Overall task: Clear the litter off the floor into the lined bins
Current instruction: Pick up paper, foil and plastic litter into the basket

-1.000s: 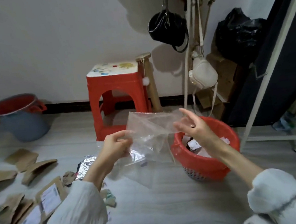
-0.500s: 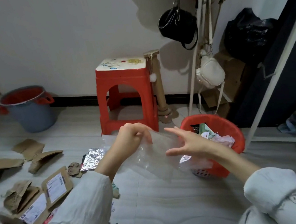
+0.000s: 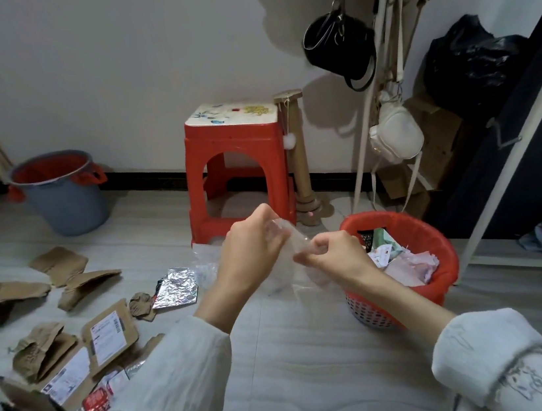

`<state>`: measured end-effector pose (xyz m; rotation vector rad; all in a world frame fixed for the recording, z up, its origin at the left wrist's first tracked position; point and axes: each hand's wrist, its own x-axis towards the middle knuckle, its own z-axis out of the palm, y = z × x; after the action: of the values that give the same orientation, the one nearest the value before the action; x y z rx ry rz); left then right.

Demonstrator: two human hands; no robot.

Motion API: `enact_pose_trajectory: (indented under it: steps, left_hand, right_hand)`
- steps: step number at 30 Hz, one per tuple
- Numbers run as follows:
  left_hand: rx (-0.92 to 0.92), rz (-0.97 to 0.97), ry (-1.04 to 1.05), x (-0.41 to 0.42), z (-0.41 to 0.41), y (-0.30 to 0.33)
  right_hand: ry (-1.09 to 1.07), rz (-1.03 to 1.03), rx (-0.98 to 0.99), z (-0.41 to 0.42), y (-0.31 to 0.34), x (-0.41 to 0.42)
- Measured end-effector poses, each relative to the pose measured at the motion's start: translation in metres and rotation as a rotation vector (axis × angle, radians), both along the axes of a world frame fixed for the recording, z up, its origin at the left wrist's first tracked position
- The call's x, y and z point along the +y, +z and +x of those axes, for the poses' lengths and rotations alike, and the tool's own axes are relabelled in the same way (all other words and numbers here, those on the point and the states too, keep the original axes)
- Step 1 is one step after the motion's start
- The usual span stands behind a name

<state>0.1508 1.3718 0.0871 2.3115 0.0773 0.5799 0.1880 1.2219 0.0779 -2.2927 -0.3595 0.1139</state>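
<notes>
Landmark: red basket bin (image 3: 436,254), lined, holding paper scraps.
Surroundings: red stool (image 3: 236,161) behind the bin; grey bucket (image 3: 61,195) with a red liner far to its left, by the wall.
Litter on the floor: several torn cardboard pieces (image 3: 63,263), one foil sheet (image 3: 177,288), labelled mailers (image 3: 107,333), all left of the bin.
Clear plastic bag (image 3: 287,258): one, held just left of the bin's rim, above the floor.
Left hand (image 3: 252,254): fingers pinch the bag.
Right hand (image 3: 334,255): fingers curled, gripping the bag.
Change: the bag, spread flat a second ago, is now bunched between hands drawn closer together.
</notes>
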Motion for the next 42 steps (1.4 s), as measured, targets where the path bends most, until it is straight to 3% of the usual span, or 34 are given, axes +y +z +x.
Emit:
enact_pose_trajectory:
  steps: [4,9,13,16,21,23,25,27,29,31,33,38,42]
  left_hand:
    - [-0.086,0.043,0.046,0.009,0.001,0.000]
    - [-0.216,0.181,0.002,-0.004,-0.001,0.002]
    - [-0.210,0.297,-0.003,-0.012,0.001,-0.001]
    - [-0.232,0.313,-0.161,-0.017,0.001,-0.002]
    - [0.109,0.120,-0.411,-0.012,0.001,-0.006]
    - [0.271,-0.108,-0.499,-0.008,-0.003,-0.004]
    - [0.265,-0.342,-0.478,-0.006,-0.004,-0.002]
    - [0.115,-0.341,-0.337,-0.006,-0.002,-0.002]
    - [0.011,-0.189,-0.229,-0.003,0.002,-0.006]
    - [0.088,-0.025,-0.224,-0.001,0.006,-0.009]
    - [0.224,-0.004,-0.255,0.002,0.008,-0.011]
    - [0.323,-0.130,-0.293,0.000,0.010,-0.008]
    - [0.431,-0.508,-0.459,-0.007,0.003,0.005]
  right_hand:
    - [0.130,0.060,-0.040,0.001,0.000,0.002]
    - [0.029,0.110,-0.040,0.008,-0.002,0.002]
    - [-0.104,0.348,0.264,0.012,0.000,0.005]
    - [-0.196,0.566,0.512,0.013,0.007,-0.001]
    - [0.002,0.955,0.767,0.017,0.017,-0.018]
    - [0.059,0.929,0.726,0.016,0.017,-0.020]
    - [0.092,0.857,0.641,0.015,0.014,-0.022]
    - [0.104,0.766,0.532,0.014,0.013,-0.024]
    - [0.162,0.647,0.422,0.012,0.013,-0.026]
    - [0.221,0.569,0.360,0.010,0.013,-0.026]
    - [0.229,0.554,0.359,0.009,0.011,-0.027]
    - [0.218,0.630,0.425,0.013,0.008,-0.033]
    - [0.021,0.692,0.314,0.019,0.007,-0.031]
